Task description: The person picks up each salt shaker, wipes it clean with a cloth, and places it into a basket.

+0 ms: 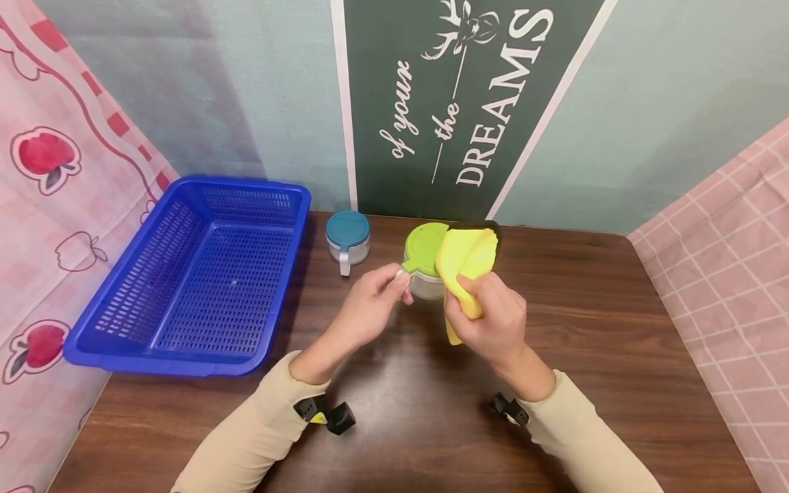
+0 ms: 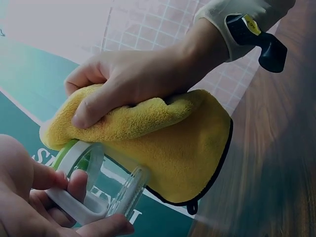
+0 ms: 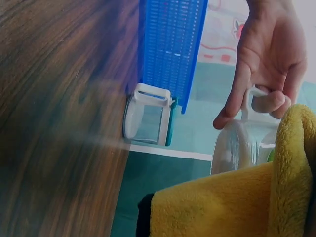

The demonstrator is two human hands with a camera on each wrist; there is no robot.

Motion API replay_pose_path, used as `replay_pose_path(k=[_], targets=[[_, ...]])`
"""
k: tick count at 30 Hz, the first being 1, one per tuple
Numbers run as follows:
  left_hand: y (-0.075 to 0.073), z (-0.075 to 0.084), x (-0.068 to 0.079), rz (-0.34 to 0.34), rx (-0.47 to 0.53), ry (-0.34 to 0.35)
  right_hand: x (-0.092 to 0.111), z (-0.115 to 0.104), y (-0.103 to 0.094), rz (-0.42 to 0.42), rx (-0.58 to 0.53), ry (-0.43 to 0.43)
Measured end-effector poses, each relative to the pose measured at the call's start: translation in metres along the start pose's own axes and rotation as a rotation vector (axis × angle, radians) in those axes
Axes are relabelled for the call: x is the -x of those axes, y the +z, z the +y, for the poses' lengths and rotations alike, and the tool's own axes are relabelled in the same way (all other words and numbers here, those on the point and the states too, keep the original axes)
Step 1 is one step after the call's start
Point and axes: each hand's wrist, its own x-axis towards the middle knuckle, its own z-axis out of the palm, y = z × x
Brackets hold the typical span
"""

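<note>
Currently, the left hand (image 1: 372, 298) is gripping the jar (image 1: 425, 250) by its white handle, and the right hand (image 1: 493, 318) is clutching a bunched yellow cloth (image 1: 468, 260) against the jar's green lid. The jar is hanging just above the counter (image 1: 592, 335), near the back edge, between the two hands. The cloth is getting in the way of the view: from the head it is covering the lid's right side, and from the right wrist it is hiding much of the jar. Left of the jar, a teal pot (image 1: 348, 239) is standing upright on the counter, its lid closed and its handle facing the person. Further left, a blue basket (image 1: 222, 294) is taking up the corner, its near rim reaching toward the left forearm. Behind everything, a lettered backdrop (image 1: 425, 185) is rising from the counter's edge, and a pink curtain (image 1: 55, 246) is flanking the basket.
</note>
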Motion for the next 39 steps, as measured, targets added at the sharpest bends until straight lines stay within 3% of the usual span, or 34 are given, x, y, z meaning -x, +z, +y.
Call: replay_pose_path(k=[15, 26, 39], targets=[[0.000, -0.003, -0.002, -0.002, -0.001, 0.036, -0.008, -0.014, 0.008, -0.035, 0.022, -0.132], [0.001, -0.001, 0.000, 0.011, 0.024, 0.024, -0.008, -0.020, 0.013, -0.076, 0.135, -0.230], [-0.002, -0.001, 0.001, 0.001, 0.029, 0.015, -0.006, -0.015, 0.009, -0.047, 0.146, -0.203]])
